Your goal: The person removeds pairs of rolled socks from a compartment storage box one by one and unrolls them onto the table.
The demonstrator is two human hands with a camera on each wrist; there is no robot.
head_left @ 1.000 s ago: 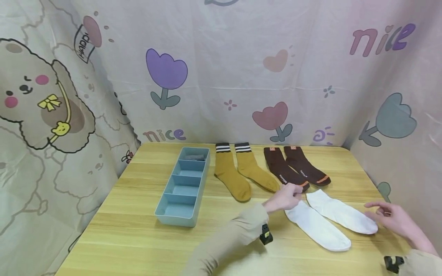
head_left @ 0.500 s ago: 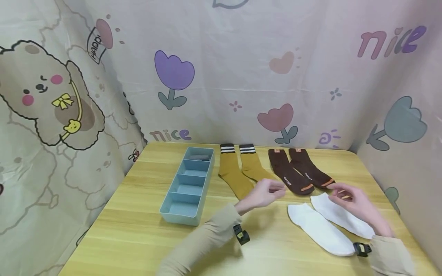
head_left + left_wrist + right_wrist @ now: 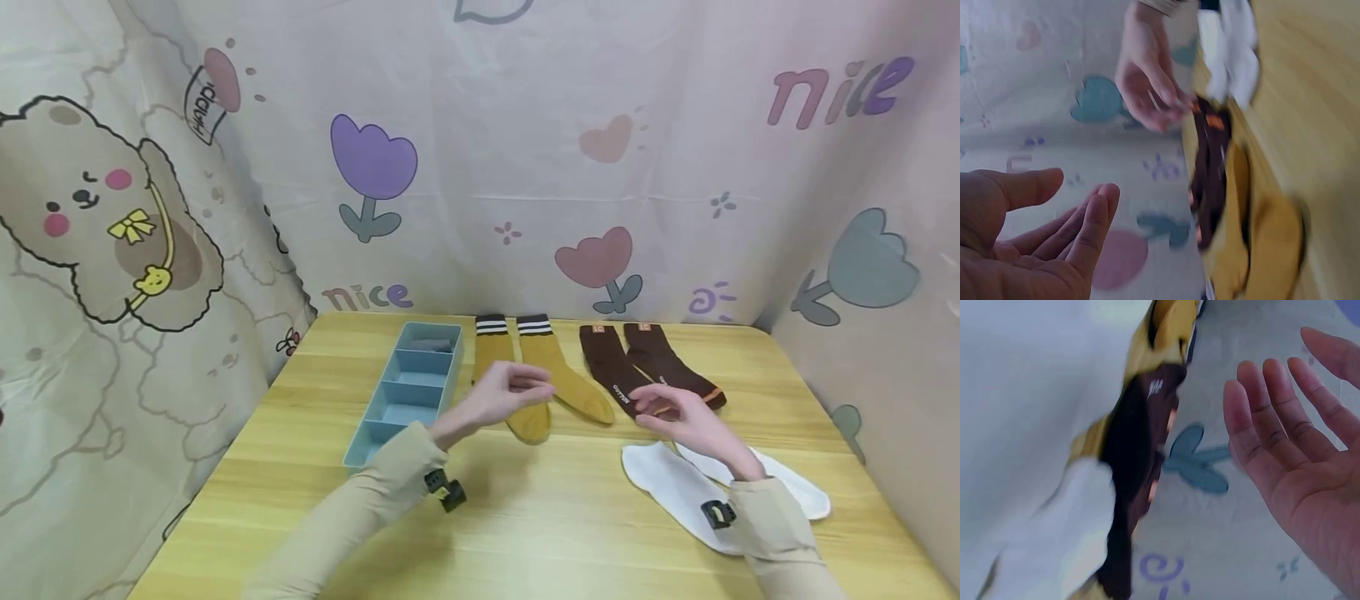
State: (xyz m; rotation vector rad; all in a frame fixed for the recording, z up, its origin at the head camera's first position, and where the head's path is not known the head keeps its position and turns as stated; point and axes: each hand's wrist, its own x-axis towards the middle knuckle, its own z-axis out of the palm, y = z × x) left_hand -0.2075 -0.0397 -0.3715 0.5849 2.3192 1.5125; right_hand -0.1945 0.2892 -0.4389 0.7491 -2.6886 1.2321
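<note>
My left hand [image 3: 501,393] hovers over the left mustard sock [image 3: 531,425], hiding its middle. Its fingers are loosely bent with nothing between thumb and fingertips, as the left wrist view confirms. The other mustard sock [image 3: 573,385] lies beside it, with a dark cuff and white stripes. Above the white socks and the toes of the brown socks is my right hand [image 3: 693,423], holding nothing, fingers relaxed and apart. Both brown socks [image 3: 671,362] have orange toe lines. One white sock [image 3: 663,479] and a second white sock [image 3: 808,492] are partly covered by the right hand and forearm.
A blue-grey box [image 3: 452,379] divided into several compartments stands left of the mustard socks. A folded grey item [image 3: 431,344] lies in its far compartment. The wooden tabletop [image 3: 547,533] meets a printed curtain [image 3: 480,250] at the back and sides.
My left hand has moved left from beside the white and brown socks to over the mustard sock. My right hand has come leftward from the right edge. The socks lie where they were.
</note>
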